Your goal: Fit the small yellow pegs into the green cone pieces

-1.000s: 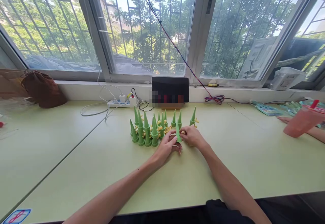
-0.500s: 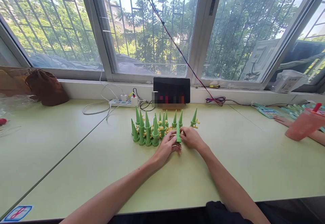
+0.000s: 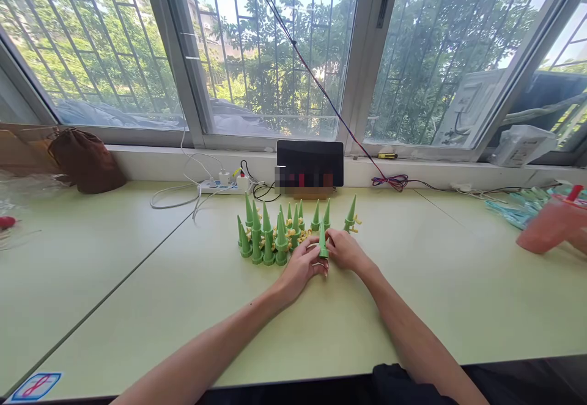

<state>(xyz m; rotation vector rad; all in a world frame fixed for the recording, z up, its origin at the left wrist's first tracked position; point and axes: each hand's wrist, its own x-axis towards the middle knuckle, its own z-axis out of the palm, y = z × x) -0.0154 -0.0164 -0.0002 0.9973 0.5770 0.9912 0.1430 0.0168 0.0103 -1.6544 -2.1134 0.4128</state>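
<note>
The left hand (image 3: pixel 300 267) and the right hand (image 3: pixel 345 250), fingers curled, pinch one upright green cone (image 3: pixel 323 241) (middle of the desk (image 3: pixel 183 307), toward its back edge). I think it is best held vertical, clear of the other cones (image 3: pixel 266 237).

Upright green cones (image 3: pixel 268 237) block my path ahead-left; bare bench (image 3: pixel 137 307) lies open beside and behind my hands (image 3: pixel 321 258).
</note>
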